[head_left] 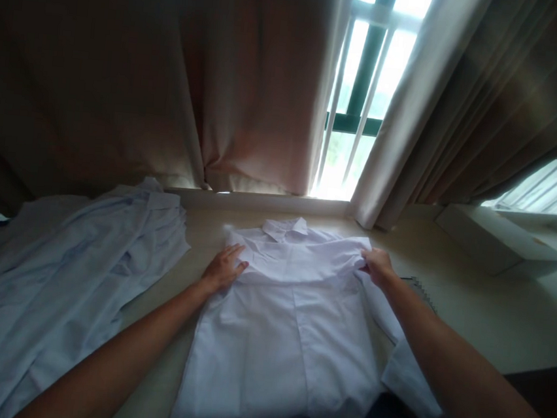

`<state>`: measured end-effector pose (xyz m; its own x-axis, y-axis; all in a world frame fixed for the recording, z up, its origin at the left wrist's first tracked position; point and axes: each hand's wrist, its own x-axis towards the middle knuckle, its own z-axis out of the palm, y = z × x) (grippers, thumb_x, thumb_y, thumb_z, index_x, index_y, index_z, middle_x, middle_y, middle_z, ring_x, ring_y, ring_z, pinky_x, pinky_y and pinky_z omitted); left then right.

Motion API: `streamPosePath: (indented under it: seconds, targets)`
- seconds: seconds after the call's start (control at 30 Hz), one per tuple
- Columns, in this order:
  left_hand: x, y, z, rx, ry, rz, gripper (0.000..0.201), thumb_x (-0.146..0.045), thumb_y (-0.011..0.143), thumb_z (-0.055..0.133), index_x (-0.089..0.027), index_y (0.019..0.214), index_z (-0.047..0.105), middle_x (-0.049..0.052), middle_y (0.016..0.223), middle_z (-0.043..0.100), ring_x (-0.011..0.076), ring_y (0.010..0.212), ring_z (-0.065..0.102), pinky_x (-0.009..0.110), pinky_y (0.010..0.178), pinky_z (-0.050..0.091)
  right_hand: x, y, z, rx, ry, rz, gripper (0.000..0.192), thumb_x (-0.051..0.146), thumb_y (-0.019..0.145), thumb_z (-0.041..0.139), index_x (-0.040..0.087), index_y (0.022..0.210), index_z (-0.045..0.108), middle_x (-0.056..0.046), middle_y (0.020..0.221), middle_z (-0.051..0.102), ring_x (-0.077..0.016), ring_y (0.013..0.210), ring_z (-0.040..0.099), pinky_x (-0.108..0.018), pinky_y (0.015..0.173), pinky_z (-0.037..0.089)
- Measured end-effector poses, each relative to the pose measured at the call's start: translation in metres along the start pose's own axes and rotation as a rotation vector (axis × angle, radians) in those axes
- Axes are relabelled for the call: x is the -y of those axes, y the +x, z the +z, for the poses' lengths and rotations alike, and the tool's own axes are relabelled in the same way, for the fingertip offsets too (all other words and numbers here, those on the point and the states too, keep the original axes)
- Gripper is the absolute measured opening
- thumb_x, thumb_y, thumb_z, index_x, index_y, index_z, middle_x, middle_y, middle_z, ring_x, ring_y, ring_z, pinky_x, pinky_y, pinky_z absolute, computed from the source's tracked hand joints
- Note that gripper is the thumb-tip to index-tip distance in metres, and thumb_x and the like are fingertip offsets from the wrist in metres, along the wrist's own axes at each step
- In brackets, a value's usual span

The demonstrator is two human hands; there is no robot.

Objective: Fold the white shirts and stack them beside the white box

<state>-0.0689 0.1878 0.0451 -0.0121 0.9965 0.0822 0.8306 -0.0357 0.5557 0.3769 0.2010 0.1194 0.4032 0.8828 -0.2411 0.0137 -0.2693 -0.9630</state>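
Observation:
A white collared shirt (292, 322) lies flat on the pale table (486, 308), collar toward the window. Its sleeves are folded across the upper chest. My left hand (223, 268) rests flat on the shirt's left shoulder edge, fingers spread a little. My right hand (376, 266) pinches the folded cloth at the right shoulder. The shirt's right sleeve end hangs out at the lower right.
A heap of pale blue-white garments (55, 279) covers the table's left side. A flat white box (496, 246) sits at the back right. Brown curtains (173, 74) and a barred window (364, 86) stand behind. The table's near edge runs at the lower right.

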Motion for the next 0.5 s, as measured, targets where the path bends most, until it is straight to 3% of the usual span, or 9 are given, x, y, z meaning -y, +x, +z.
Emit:
streamPosePath:
  seconds: [0.07,0.17,0.27,0.37,0.43,0.5]
  targets:
    - [-0.002,0.0,0.014,0.063,0.151,-0.037,0.068,-0.05,0.077,0.059,-0.02,0.138,0.049,0.014,0.153,0.037,0.0333,0.143,0.028,0.049,0.115,0.021,-0.002,0.001,-0.006,0.023,-0.002,0.003,0.012,0.017,0.075,0.067,0.014,0.083,0.06,-0.002,0.064,0.06,-0.0137,0.058,0.059,-0.027,0.051,0.055]
    - [0.006,0.005,0.018,-0.011,0.257,-0.11,0.078,-0.059,0.078,0.055,-0.015,0.141,0.044,0.02,0.152,0.035,0.0369,0.142,0.027,0.05,0.112,0.024,-0.002,0.004,-0.008,0.051,-0.002,0.008,0.012,0.015,0.076,0.066,0.013,0.086,0.061,-0.002,0.065,0.061,-0.0138,0.058,0.06,-0.026,0.05,0.056]
    - [0.018,0.017,0.004,-0.167,0.274,-0.134,0.072,-0.056,0.084,0.046,-0.013,0.142,0.041,0.022,0.139,0.049,0.0336,0.133,0.04,0.043,0.107,0.031,0.003,0.006,-0.006,0.105,0.019,0.009,0.012,0.013,0.078,0.061,0.013,0.09,0.061,-0.003,0.066,0.063,-0.0135,0.058,0.06,-0.027,0.051,0.057]
    - [0.023,0.04,-0.014,-0.194,0.192,-0.139,0.068,-0.051,0.079,0.055,-0.022,0.14,0.045,0.018,0.127,0.056,0.0337,0.124,0.048,0.043,0.105,0.033,0.012,0.002,0.0,0.208,0.044,-0.005,0.013,0.012,0.078,0.06,0.013,0.091,0.062,-0.004,0.07,0.064,-0.0141,0.058,0.062,-0.03,0.053,0.058]
    - [0.025,0.059,-0.021,-0.161,0.099,-0.187,0.062,-0.045,0.071,0.064,-0.024,0.128,0.057,0.017,0.121,0.059,0.0361,0.122,0.049,0.045,0.103,0.034,0.019,-0.003,0.006,0.269,0.049,-0.015,0.014,0.013,0.078,0.06,0.012,0.091,0.063,-0.004,0.071,0.065,-0.0149,0.057,0.062,-0.032,0.054,0.058]
    - [0.027,0.077,-0.026,-0.118,0.021,-0.262,0.046,-0.038,0.061,0.071,-0.021,0.103,0.068,0.016,0.107,0.064,0.0382,0.115,0.054,0.044,0.097,0.039,0.027,-0.007,0.011,0.31,0.05,-0.022,0.015,0.014,0.078,0.062,0.012,0.092,0.065,-0.005,0.071,0.065,-0.0155,0.057,0.063,-0.033,0.056,0.058]
